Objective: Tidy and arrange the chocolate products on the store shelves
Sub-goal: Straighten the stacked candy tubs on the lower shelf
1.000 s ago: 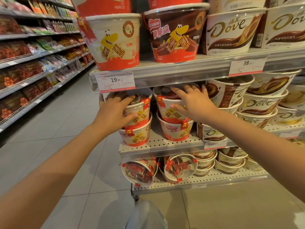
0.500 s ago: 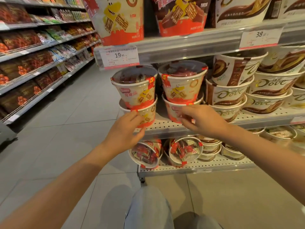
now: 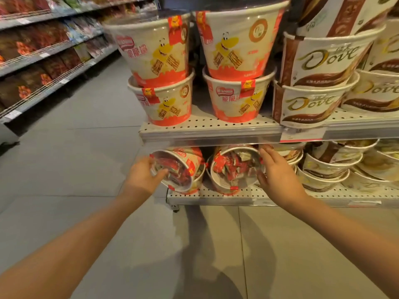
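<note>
Reaching low along a shop aisle: left hand (image 3: 143, 175) gripping the rim of a tipped tub (image 3: 177, 169) on the bottom shelf (image 3: 216, 196), thumb across its clear lid, fingers curled round the far edge. Beside it, right hand (image 3: 275, 172) with fingers fairly straight, laid against the right rim of a second tipped tub (image 3: 234, 169), touching rather than clasping. Both tubs lying on their sides, lids facing out, red-wrapped sweets showing through. Just right of these, low stacks of Dove bowls (image 3: 323, 169) on the same shelf. One level up, on the perforated middle shelf (image 3: 207, 126), four upright wafer tubs (image 3: 164, 67) in two stacks of two, standing side by side, with taller Dove tubs (image 3: 319, 67) stacked to their right. Across the grey tiled floor (image 3: 86, 147), at far left, long shelves of snack packets (image 3: 43, 50), blurred.
</note>
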